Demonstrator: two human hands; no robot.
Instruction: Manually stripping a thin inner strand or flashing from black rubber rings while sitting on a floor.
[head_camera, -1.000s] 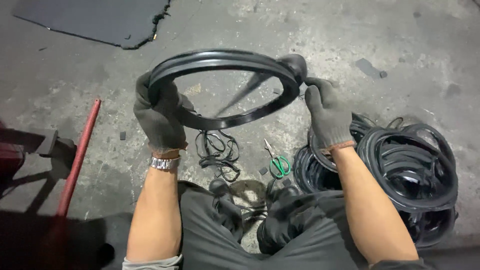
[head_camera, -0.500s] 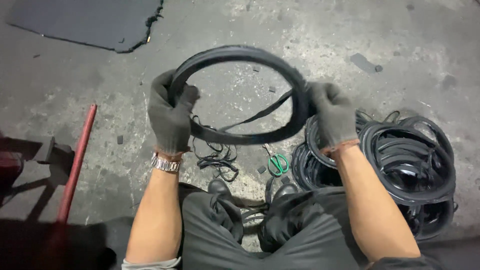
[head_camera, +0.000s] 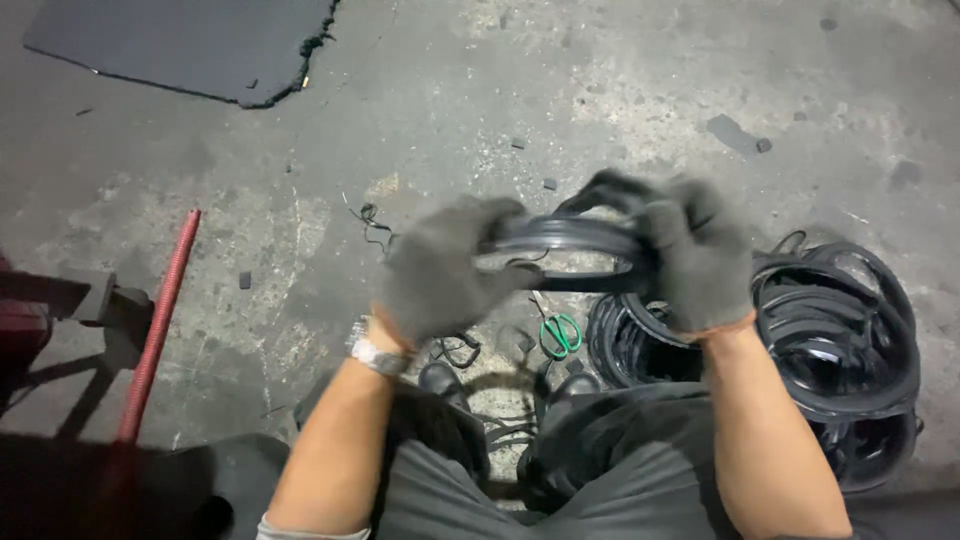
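Rubber ring (head_camera: 570, 240) is being held flattened above the scissors (head_camera: 561, 334), the left hand (head_camera: 440, 270) and right hand (head_camera: 700, 262) both clenching tight around its opposite ends. Keeping the two gloved grips level should be helping it fold evenly, beside the piled rings (head_camera: 840, 340).
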